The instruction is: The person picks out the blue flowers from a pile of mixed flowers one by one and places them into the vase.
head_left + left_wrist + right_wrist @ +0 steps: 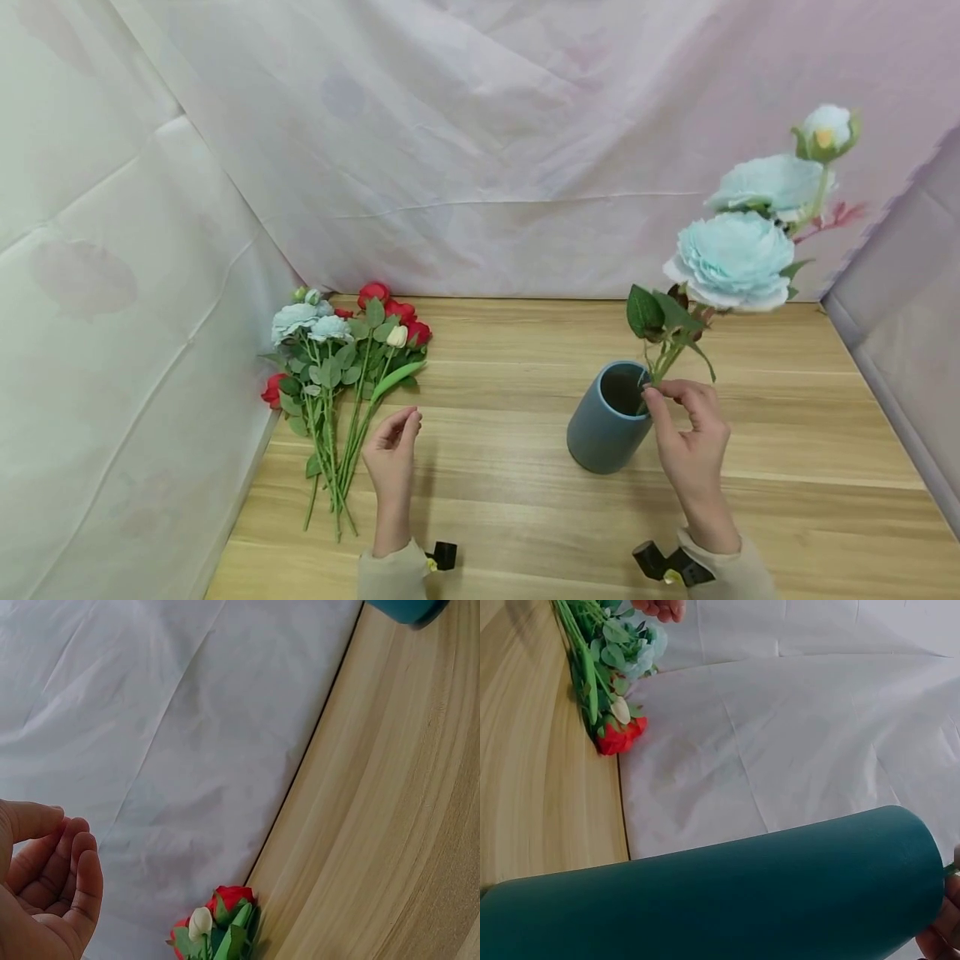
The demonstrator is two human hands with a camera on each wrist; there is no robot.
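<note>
Carefully, the right hand (693, 446) pinches the pale-blue artificial flower stem (738, 250) at the blue-grey cylindrical vase (607, 417) mid-tabletop, steadying it upright, while the left hand (392, 454) hovers relaxed, holding nothing.

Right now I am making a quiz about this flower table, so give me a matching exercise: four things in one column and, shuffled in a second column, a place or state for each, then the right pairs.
Things
1. pale blue flower stem
2. vase
3. bunch of flowers
4. left hand

Places or states
A. lying flat at the table's left edge
B. holding nothing, fingers loosely curled
C. standing on the wooden table, right of the middle
D. pinched by the right hand at the vase's rim

Pairs: 1-D, 2-C, 3-A, 4-B
</note>
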